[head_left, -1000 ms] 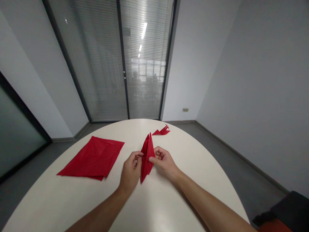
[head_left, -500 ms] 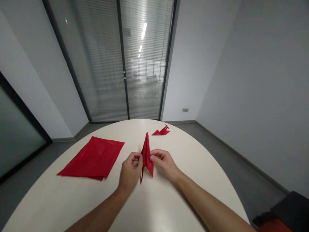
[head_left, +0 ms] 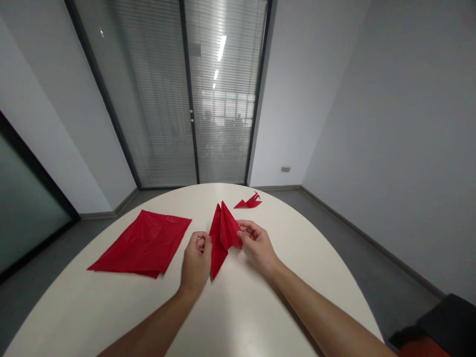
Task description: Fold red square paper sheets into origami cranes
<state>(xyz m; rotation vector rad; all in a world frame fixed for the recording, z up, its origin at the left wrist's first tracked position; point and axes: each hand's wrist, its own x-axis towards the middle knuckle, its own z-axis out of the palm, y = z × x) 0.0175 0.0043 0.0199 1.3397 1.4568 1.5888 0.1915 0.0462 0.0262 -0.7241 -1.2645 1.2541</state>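
Between my hands, above the table, is a folded piece of red paper with pointed flaps at top and bottom. My left hand pinches its left edge between thumb and fingers. On the other side, my right hand grips the right flap, its thumb in front. The folds are spread apart, with two tips standing up. Flat to the left lie red paper sheets, creased and slightly offset from each other. A small folded red paper figure with thin bent points rests beyond my right hand.
The round cream table spreads under both forearms, its curved edge ahead and to the right. A dark chair-like object stands at the lower right. Past the table are a glass partition with blinds and grey walls.
My hands have moved apart, the left one slightly leftward. The folded red paper has opened from a narrow shape into a wider one with two separate tips.
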